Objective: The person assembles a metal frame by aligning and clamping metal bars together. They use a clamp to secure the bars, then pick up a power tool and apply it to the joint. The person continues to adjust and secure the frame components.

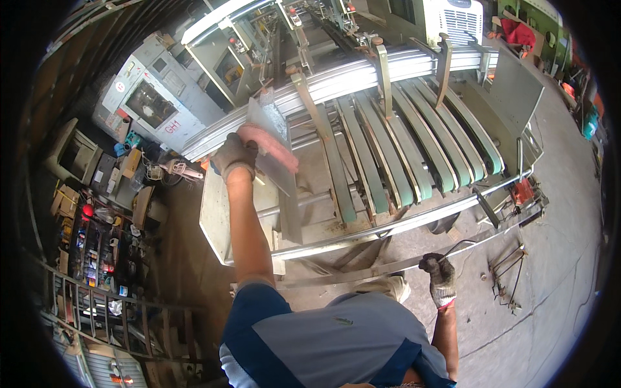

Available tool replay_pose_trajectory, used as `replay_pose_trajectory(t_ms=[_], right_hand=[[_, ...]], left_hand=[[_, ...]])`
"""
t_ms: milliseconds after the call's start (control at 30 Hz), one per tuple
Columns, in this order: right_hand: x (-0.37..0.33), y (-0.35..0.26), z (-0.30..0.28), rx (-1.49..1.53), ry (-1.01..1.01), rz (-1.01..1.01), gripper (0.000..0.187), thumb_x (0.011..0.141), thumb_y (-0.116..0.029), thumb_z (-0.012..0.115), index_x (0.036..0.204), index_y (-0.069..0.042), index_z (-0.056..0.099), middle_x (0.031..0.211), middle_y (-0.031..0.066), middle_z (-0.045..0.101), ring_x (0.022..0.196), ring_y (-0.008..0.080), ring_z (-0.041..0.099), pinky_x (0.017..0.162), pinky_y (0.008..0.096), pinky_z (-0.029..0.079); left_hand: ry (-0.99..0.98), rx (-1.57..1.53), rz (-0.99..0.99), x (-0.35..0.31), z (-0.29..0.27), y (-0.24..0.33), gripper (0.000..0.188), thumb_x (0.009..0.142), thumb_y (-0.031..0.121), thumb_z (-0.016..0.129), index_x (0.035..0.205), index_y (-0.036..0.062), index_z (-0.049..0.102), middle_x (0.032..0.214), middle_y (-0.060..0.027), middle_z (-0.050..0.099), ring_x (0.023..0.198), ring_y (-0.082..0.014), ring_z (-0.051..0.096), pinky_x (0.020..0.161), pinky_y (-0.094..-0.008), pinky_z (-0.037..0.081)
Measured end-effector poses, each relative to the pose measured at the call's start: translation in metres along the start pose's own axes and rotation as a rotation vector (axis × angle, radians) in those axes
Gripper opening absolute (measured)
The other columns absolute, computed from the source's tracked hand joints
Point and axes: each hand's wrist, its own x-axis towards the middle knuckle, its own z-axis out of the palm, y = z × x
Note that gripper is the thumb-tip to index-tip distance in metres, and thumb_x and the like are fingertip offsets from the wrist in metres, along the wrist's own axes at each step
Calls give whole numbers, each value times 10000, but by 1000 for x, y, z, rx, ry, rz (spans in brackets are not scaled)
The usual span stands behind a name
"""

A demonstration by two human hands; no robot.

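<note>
my grey and blue shirt [310, 343] fills the bottom of the view. my left hand [234, 156], gloved, reaches up with its fingers bunched at the upper end of a pink block [273, 147]; i can't tell how tightly they close on it. the block lies against a grey plate [277, 174], just left of the green belts [379, 200]. my right hand [441, 279], also gloved, is low beside the machine, fingers curled around a thin dark bent rod [460, 244], above the concrete floor [556, 258].
</note>
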Motion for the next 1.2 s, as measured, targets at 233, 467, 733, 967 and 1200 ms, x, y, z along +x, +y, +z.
replay_pose_trajectory(t_ms=[233, 467, 733, 967, 1200], right_hand=[[85, -22, -7, -67, -168, 22, 246, 1006, -186, 593, 1119, 30, 625, 955, 92, 697, 887, 171, 665, 844, 316, 534], [155, -24, -13, -284, -314, -102, 222, 1010, -171, 576, 1090, 25, 642, 920, 85, 692, 860, 167, 659, 819, 308, 529], [175, -7, -16, -471, -483, -48, 215, 993, -189, 579, 1020, 5, 667, 888, 65, 696, 838, 149, 656, 785, 295, 510], [189, -7, -30, -570, -642, -244, 266, 999, -202, 512, 1028, 8, 674, 880, 80, 705, 834, 172, 674, 793, 306, 528], [193, -17, -63, -553, -732, -236, 259, 988, -239, 557, 1012, -13, 682, 837, 64, 718, 774, 148, 670, 719, 287, 516]], left_hand=[[-248, 126, 167, 84, 3, 5, 484, 784, 464, 714, 1018, 41, 741, 1026, -238, 700, 1015, -369, 677, 849, -451, 530], [-334, 319, 238, 148, 25, 25, 494, 823, 466, 682, 1083, 49, 731, 1105, -200, 701, 1053, -349, 675, 881, -431, 530], [-336, 45, 249, 144, -12, -12, 706, 791, 493, 756, 1225, -45, 612, 1118, -224, 695, 989, -308, 699, 838, -385, 545], [-259, -240, 372, 149, 59, -12, 456, 828, 344, 697, 1167, 44, 644, 1129, -196, 698, 1026, -304, 664, 923, -413, 511], [-146, -410, 23, 127, 32, -8, 563, 800, 416, 704, 1239, 68, 637, 1132, -194, 699, 1064, -311, 677, 912, -396, 523]])
